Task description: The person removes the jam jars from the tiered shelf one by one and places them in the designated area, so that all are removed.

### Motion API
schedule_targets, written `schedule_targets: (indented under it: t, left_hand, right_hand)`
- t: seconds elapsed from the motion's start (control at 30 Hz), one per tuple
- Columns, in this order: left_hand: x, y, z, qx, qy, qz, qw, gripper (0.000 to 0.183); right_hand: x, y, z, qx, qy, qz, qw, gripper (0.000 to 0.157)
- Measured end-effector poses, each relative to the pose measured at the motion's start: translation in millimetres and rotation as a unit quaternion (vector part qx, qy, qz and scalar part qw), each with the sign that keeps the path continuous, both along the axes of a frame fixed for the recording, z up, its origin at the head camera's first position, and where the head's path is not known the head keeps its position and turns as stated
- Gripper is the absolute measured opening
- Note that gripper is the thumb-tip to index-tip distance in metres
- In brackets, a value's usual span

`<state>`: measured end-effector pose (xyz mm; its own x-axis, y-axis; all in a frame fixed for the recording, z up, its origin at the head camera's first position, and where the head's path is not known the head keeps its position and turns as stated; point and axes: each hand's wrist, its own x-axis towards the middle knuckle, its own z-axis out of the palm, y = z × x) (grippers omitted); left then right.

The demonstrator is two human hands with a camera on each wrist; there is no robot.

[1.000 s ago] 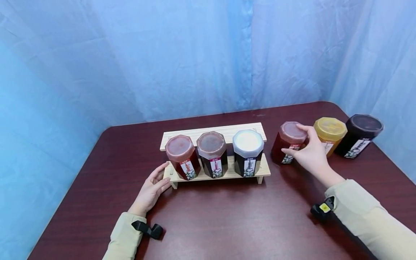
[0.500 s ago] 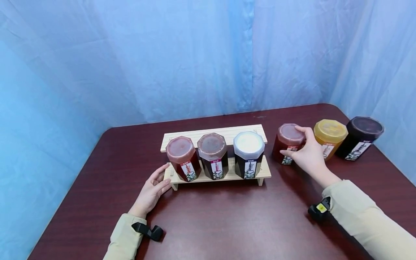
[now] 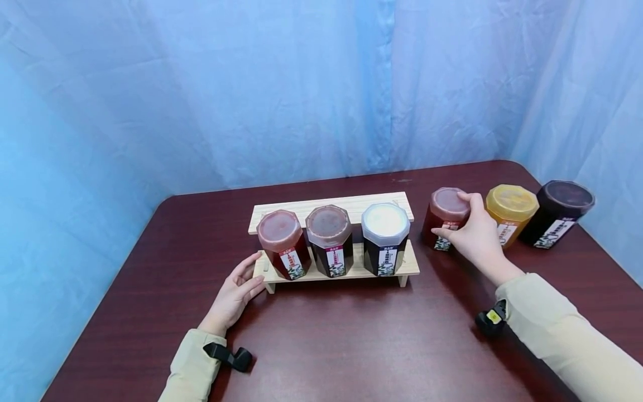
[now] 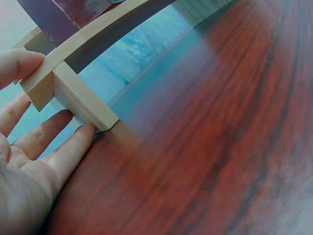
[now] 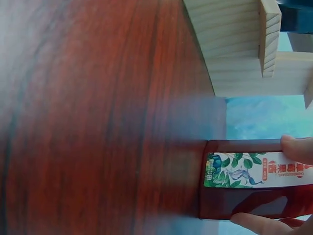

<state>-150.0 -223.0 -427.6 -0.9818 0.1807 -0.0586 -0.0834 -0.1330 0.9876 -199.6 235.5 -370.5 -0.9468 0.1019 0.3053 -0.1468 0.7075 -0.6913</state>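
Observation:
My right hand [image 3: 479, 231] grips a dark red jam jar [image 3: 447, 204], thumb at its front and fingers round the far side of the lid. In the right wrist view the jar [image 5: 230, 200] is upright, its base near the tabletop and its leafy label outward. A two-step wooden rack [image 3: 358, 261] stands left of it. My left hand [image 3: 233, 293] holds the rack's left end; in the left wrist view the thumb lies on the board and the fingers touch the leg [image 4: 80, 95]. On the lower step are a red jar [image 3: 279, 230], a brown-lidded jar [image 3: 328, 223] and a white-lidded jar [image 3: 385, 220].
Right of the held jar, a yellow-lidded jar [image 3: 511, 202] and a black jar [image 3: 567, 192] stand close together near the table's right edge. The dark red table [image 3: 341, 340] reaches back to a pale blue curtain [image 3: 281, 100].
Over the last second the held jar and my right hand have shifted slightly left. The jar sits a little higher in the head view than half a second ago. My left hand stays put.

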Motion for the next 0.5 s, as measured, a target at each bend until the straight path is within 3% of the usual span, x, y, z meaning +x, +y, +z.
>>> schedule_targets:
  t: [0.5]
  left_hand:
    - [-0.7,-1.6,-2.9,0.007,0.009,-0.005,0.9999,0.06]
  right_hand:
    - [-1.4,1.4,-1.0,0.007,-0.003,0.01,1.0,0.086]
